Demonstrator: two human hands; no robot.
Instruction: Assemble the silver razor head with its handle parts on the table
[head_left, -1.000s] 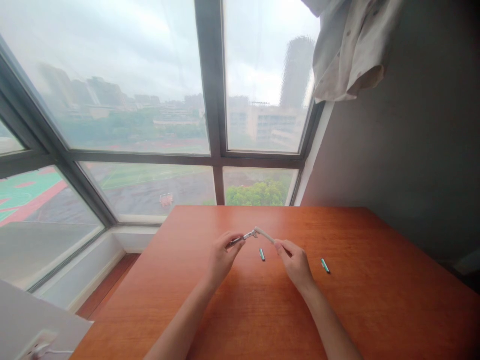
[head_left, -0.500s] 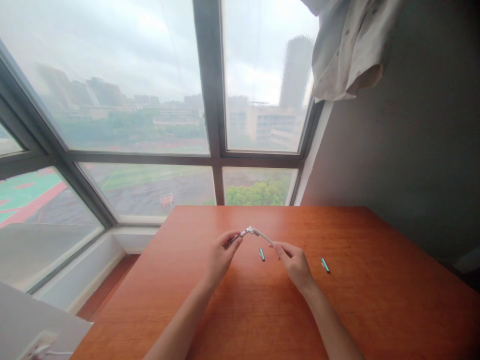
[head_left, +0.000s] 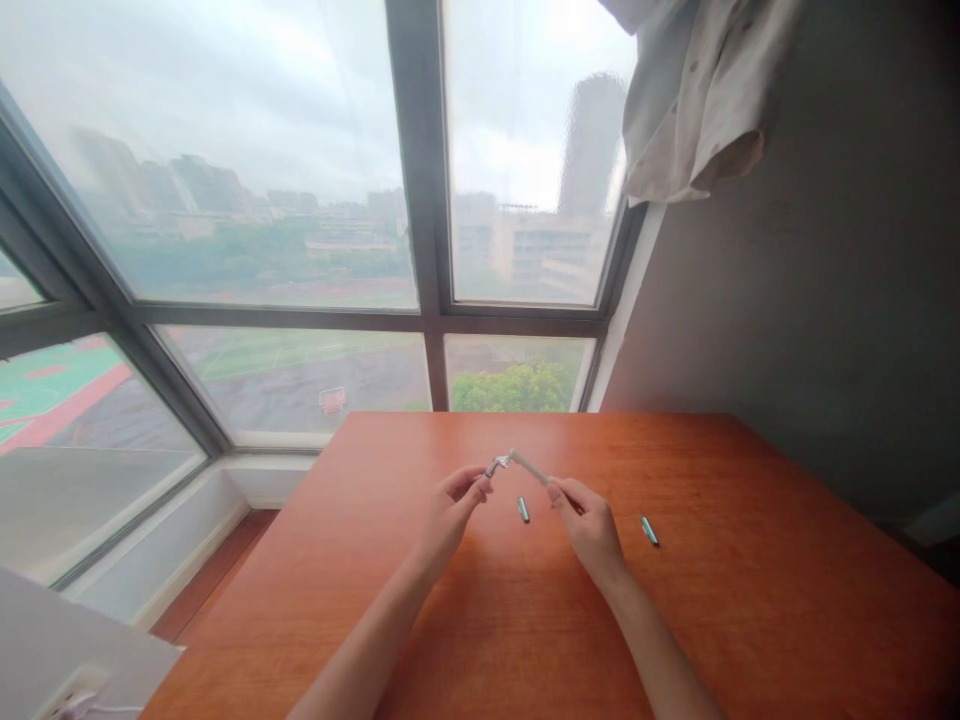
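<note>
My left hand (head_left: 459, 500) is closed around a silver razor handle (head_left: 491, 468), its metal end pointing up and to the right. In my right hand (head_left: 589, 512) is a thin, pale toothbrush (head_left: 531, 467), pinched near its lower end. The head of the brush is right at the razor's metal end; whether they touch I cannot tell. Below the brush, a small green-and-black razor cartridge (head_left: 523, 510) lies on the table. A second green-and-black cartridge (head_left: 649, 531) rests to the right of my right hand.
Both hands are above a reddish-brown wooden table (head_left: 360, 560). Beyond it stand large framed windows (head_left: 431, 320). A pale cloth garment (head_left: 697, 120) hangs at the upper right, beside a grey wall (head_left: 810, 280). A wall socket with a white cable (head_left: 82, 700) sits at the lower left.
The toothbrush head has shifted slightly and turned against the razor's end. My left hand has tilted and moved a little to the right. Both cartridges lie where they were.
</note>
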